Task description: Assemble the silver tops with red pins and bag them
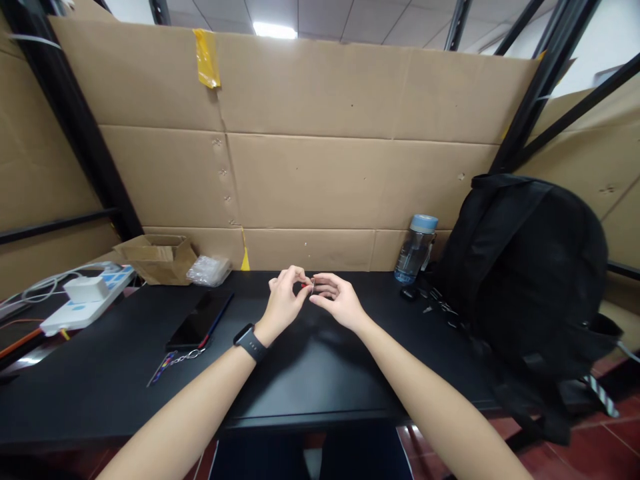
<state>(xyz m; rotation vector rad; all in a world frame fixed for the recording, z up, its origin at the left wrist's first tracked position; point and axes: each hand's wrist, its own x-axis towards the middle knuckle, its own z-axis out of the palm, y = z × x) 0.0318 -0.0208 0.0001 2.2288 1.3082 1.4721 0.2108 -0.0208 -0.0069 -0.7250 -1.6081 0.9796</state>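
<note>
Left hand (pixel 287 295) pinches a small red piece (pixel 303 285); right hand (pixel 344 305) curls at a thin sliver (pixel 313 287); its grip I cannot tell.

The phone (pixel 199 321) looks glossy, the tabletop (pixel 320 395) smooth, the panel (pixel 310 180) matt cardboard, the backpack (pixel 540 267) cloth.

Live along the black worktop's (pixel 125 327) left edge: the long white plastic power strip (pixel 70 319), the brown cardboard box (pixel 165 272) behind it, the flat black phone (pixel 199 323) between strip and bare left hand (pixel 285 297). Over at the right edge, the black fabric backpack (pixel 530 267), the cylindrical clear plastic bottle (pixel 411 253) just left of it.
</note>
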